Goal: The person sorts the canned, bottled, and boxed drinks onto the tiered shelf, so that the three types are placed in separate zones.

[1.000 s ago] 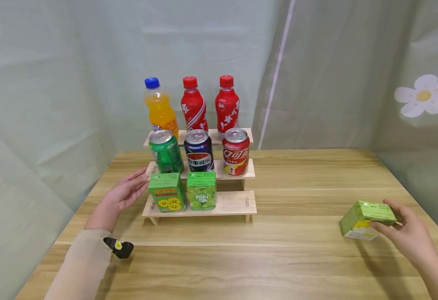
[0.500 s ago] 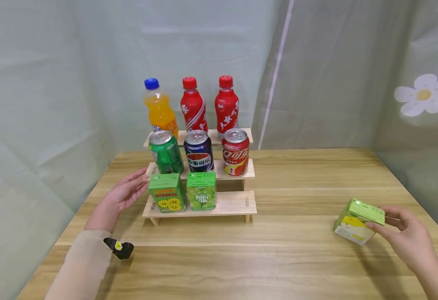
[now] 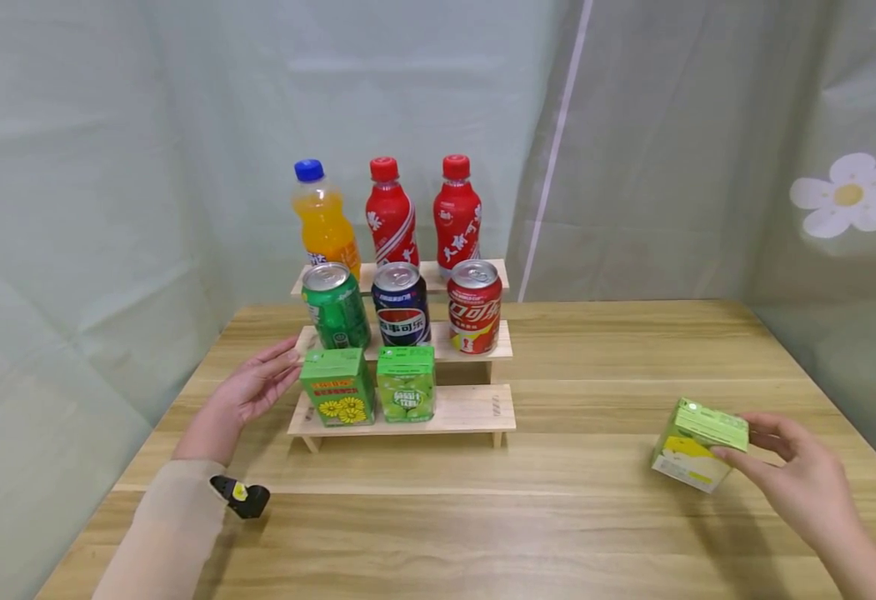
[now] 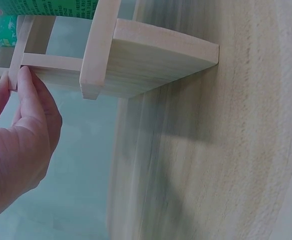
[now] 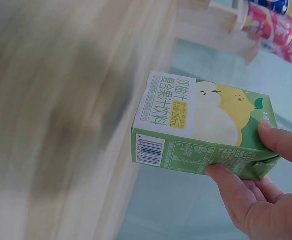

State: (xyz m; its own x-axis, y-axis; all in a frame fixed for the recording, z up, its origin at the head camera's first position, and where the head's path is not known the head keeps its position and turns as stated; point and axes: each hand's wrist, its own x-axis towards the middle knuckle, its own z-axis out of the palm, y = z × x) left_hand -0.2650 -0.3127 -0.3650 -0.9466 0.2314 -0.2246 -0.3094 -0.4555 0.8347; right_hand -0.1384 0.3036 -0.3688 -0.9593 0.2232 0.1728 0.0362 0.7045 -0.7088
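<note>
My right hand grips a green and yellow juice box by its upper part, holding it tilted above the table on the right. The right wrist view shows a pear-like fruit picture on the juice box, with thumb and fingers on its sides. At the left end of a three-tier wooden display shelf, my left hand pinches the middle board's edge between thumb and fingers, as the left wrist view shows. Two green juice boxes, one with yellow flowers and one with green fruit, stand on the lowest tier.
On the middle tier stand a green can, a dark blue can and a red can. An orange soda bottle and two red bottles occupy the top tier. Pale curtains surround the wooden table.
My right hand has carried the juice box leftward, turning it so more of its yellow and white front faces the head camera. My left hand stays at the shelf.
</note>
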